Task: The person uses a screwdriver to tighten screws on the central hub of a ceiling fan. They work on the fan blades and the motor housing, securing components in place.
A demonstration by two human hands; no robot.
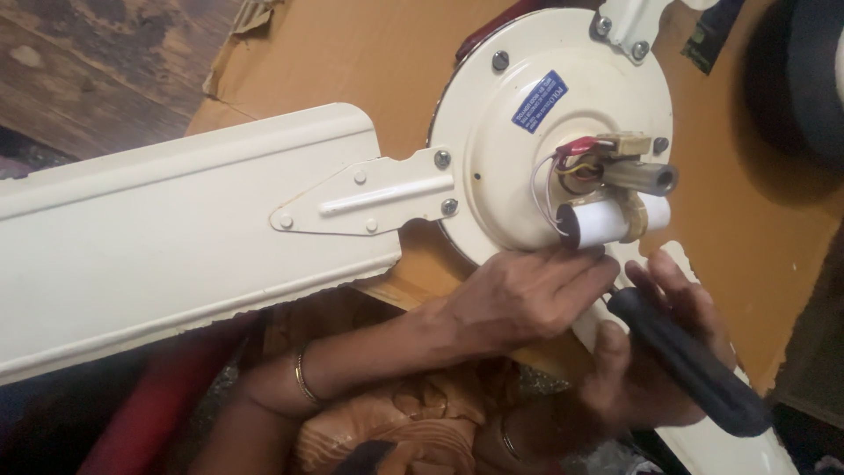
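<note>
A cream ceiling fan motor housing (pixel 519 167) lies on brown cardboard (pixel 369 53), its short shaft (pixel 640 177) pointing up beside a white cylindrical capacitor (pixel 615 221) and coloured wires. One long cream blade (pixel 158 237) is bolted on by a bracket (pixel 378 195) and stretches left. My left hand (pixel 519 295) presses its fingers against the housing's lower rim. My right hand (pixel 655 352) grips a screwdriver with a black handle (pixel 694 365); its tip is hidden under my left fingers at the rim.
A second blade bracket (pixel 626 25) sits at the housing's top edge, and another cream blade (pixel 730 444) runs toward the lower right. A dark round object (pixel 804 79) is at the upper right. Worn wooden floor (pixel 97 62) shows at upper left.
</note>
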